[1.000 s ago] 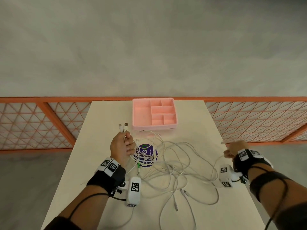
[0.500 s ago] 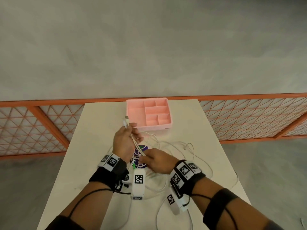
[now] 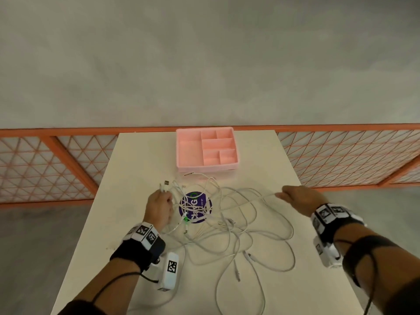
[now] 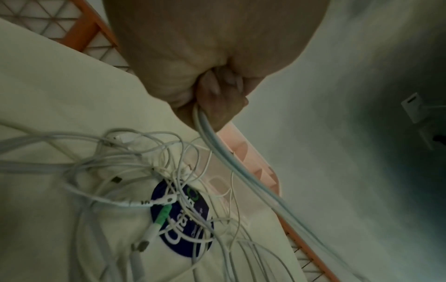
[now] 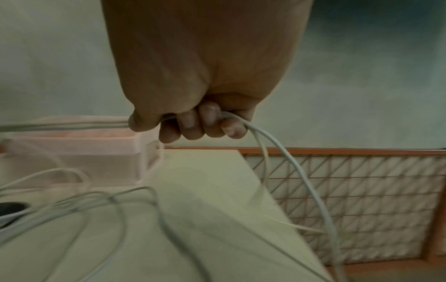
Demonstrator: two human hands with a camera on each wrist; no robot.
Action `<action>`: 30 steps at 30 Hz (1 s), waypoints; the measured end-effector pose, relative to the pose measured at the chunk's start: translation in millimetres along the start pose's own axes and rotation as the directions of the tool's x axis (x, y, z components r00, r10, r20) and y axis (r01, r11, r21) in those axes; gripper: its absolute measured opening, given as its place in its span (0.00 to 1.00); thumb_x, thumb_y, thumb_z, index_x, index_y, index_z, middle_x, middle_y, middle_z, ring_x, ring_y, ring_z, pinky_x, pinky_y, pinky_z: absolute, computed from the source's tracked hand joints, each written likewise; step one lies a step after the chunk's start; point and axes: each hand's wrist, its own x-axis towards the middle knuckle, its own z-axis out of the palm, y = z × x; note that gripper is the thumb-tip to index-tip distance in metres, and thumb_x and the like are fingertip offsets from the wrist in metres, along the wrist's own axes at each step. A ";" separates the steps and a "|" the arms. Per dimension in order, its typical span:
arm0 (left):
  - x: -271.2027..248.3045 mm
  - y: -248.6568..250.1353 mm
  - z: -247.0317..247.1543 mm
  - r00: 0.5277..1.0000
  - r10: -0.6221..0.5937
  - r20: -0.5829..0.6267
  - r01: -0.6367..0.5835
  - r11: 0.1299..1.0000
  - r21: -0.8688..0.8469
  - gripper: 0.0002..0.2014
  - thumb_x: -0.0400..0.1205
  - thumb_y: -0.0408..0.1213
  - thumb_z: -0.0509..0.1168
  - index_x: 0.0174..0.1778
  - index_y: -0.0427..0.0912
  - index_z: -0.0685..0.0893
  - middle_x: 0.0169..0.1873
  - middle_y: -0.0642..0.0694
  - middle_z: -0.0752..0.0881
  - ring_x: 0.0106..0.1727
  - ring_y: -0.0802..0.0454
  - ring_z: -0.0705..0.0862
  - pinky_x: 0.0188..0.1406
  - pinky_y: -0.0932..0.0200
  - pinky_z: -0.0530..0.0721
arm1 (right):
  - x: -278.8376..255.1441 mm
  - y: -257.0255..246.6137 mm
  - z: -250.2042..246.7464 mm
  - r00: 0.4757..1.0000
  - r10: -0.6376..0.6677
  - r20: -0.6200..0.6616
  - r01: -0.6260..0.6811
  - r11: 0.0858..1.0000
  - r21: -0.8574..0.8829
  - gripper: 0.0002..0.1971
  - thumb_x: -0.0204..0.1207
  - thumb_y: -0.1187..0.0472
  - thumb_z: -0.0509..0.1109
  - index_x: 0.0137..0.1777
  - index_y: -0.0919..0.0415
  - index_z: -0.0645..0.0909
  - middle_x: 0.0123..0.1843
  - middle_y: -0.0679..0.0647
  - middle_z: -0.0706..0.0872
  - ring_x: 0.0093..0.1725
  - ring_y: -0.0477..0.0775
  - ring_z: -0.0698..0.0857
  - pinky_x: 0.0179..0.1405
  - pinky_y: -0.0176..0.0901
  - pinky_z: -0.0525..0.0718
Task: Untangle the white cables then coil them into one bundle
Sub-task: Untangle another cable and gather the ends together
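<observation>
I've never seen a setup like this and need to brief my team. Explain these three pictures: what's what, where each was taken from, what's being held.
No machine here: a person works bare-handed, wearing cameras on the head and on each wrist. The head view looks down on a pale rectangular table. On it lie a tangle of thin white cables, a pink plastic divided tray and a round purple sticker. The left hand grips several cable ends, plugs sticking out above the fist. The right hand grips a cable strand, stretched out to the right. Each wrist picture looks along that hand's curled fingers.

Smooth cables (image 3: 238,223), matt pink plastic tray (image 3: 188,151)
</observation>
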 end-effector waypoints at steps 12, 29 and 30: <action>-6.8 -16.4 -2.4 0.990 -0.092 0.108 0.074 0.984 0.161 0.17 0.82 0.27 0.52 0.26 0.43 0.64 0.19 0.48 0.62 0.16 0.55 0.58 0.18 0.69 0.56 | -20.6 79.7 17.9 0.971 0.228 -0.076 -0.239 0.955 -0.178 0.17 0.88 0.48 0.52 0.60 0.38 0.83 0.55 0.41 0.89 0.50 0.48 0.87 0.56 0.46 0.83; -15.3 -52.5 -14.4 0.990 -0.063 0.129 0.000 0.898 0.439 0.12 0.84 0.33 0.53 0.34 0.39 0.70 0.23 0.44 0.71 0.15 0.50 0.73 0.26 0.50 0.80 | -65.9 112.4 126.2 0.734 0.543 0.408 -0.450 0.839 -0.307 0.09 0.69 0.55 0.76 0.35 0.54 0.79 0.36 0.45 0.81 0.36 0.42 0.82 0.44 0.33 0.78; -17.3 -53.3 -12.6 0.986 -0.072 0.153 -0.006 0.890 0.455 0.13 0.85 0.33 0.53 0.34 0.39 0.71 0.24 0.44 0.71 0.15 0.50 0.74 0.27 0.50 0.81 | -70.2 109.7 121.7 0.719 0.557 0.415 -0.447 0.828 -0.337 0.10 0.67 0.53 0.78 0.36 0.55 0.80 0.40 0.46 0.83 0.42 0.44 0.84 0.50 0.35 0.79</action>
